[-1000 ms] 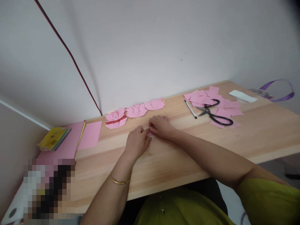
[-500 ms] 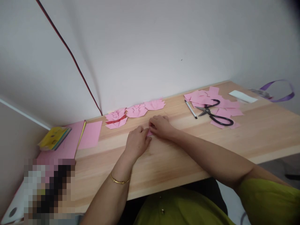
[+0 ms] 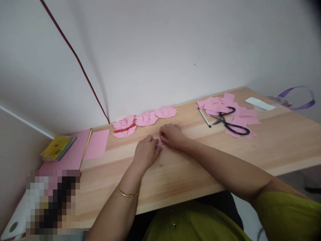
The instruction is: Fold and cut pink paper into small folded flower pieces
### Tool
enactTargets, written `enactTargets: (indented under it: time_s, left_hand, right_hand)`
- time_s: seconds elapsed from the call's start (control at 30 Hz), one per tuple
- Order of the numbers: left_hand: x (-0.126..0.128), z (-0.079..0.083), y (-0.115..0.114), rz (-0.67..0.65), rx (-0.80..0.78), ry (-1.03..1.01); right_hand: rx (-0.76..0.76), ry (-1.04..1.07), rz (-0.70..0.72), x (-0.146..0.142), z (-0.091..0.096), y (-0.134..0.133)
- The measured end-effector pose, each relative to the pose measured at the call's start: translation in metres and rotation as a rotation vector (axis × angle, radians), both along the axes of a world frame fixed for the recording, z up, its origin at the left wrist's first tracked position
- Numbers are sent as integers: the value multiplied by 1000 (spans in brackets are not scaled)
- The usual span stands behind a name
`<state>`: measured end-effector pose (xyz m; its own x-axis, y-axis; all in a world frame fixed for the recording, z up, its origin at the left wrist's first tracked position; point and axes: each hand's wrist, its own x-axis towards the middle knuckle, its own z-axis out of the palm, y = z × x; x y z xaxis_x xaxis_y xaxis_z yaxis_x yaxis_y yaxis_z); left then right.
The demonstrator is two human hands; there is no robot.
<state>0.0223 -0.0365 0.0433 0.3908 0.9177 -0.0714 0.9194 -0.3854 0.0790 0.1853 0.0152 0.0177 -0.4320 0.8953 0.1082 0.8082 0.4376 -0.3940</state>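
Between my two hands, low on the wooden table (image 3: 175,174), is a small piece of pink paper (image 3: 159,142), mostly hidden by my fingers. My left hand (image 3: 147,151) has its fingers closed on the paper's left side, with a gold bangle on the wrist. At the paper's right side, my right hand (image 3: 173,135) is curled, its fingertips pressed to it. Just beyond lie several folded pink paper pieces (image 3: 146,118) in a row along the wall, one crossed by a red strip (image 3: 124,128).
To the right, black-handled scissors (image 3: 222,119) and a pen (image 3: 204,117) lie by a heap of pink paper pieces (image 3: 215,104). A white strip (image 3: 260,103) and a purple ribbon (image 3: 309,100) are farther right. Larger pink sheets (image 3: 96,144) and a yellow packet (image 3: 57,147) are left.
Both hands stay in almost the same place. A little more of the pink paper shows between the fingers now.
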Motion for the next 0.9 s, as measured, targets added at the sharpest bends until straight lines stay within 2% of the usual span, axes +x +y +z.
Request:
enactTargets:
  time_s: [0.27, 0.9]
  left_hand:
    - [-1, -1, 1, -41, 23, -15]
    - [0, 1, 1, -21, 17, 31]
  right_hand:
    - [19, 9, 5, 0, -2, 0]
    - [10, 33, 22, 2, 0, -1]
